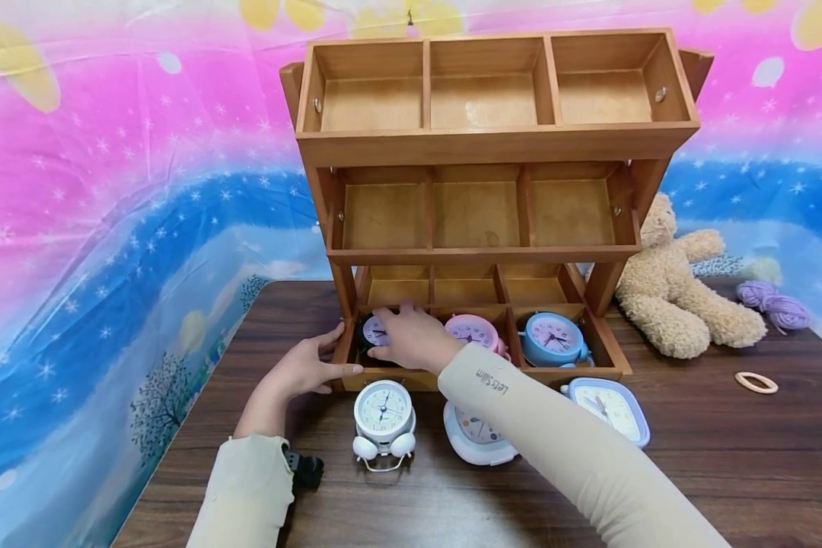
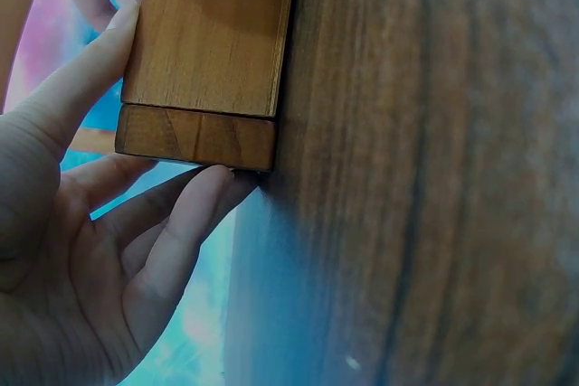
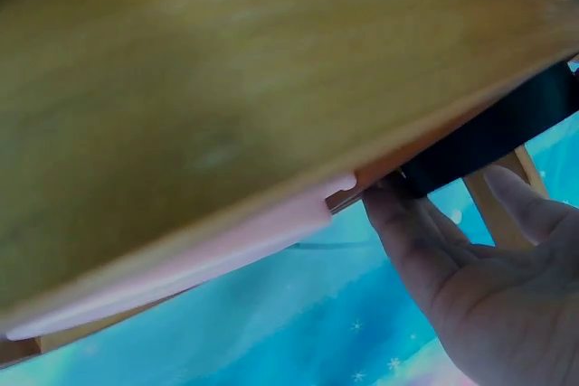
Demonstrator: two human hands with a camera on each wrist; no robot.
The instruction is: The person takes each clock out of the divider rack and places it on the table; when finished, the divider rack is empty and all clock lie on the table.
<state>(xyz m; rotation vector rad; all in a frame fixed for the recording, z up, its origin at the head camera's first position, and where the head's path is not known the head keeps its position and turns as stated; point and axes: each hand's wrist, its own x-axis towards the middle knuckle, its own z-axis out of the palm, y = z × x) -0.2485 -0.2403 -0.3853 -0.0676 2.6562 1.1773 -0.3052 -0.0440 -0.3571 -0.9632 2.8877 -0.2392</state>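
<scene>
A three-tier wooden shelf [image 1: 482, 253] stands on the table, each tier divided into three compartments. In the bottom tier's left compartment is a black alarm clock [image 1: 374, 331] with a pale face. My right hand [image 1: 418, 335] holds that clock between thumb and fingers; its dark side [image 3: 507, 133] shows in the right wrist view. At the bottom tier's left front corner, my left hand [image 1: 308, 365] grips the wood, with thumb and fingers on different faces of the corner [image 2: 194, 133]. A pink alarm clock [image 1: 471, 329] sits in the middle compartment, a blue one [image 1: 553, 339] in the right.
Before the shelf lie a white twin-bell clock [image 1: 383, 415], a round white clock [image 1: 479, 449] partly under my right sleeve, and a square blue-rimmed clock [image 1: 610, 411]. To the right are a teddy bear [image 1: 678, 297], purple yarn [image 1: 774, 304] and a wooden ring [image 1: 756, 383].
</scene>
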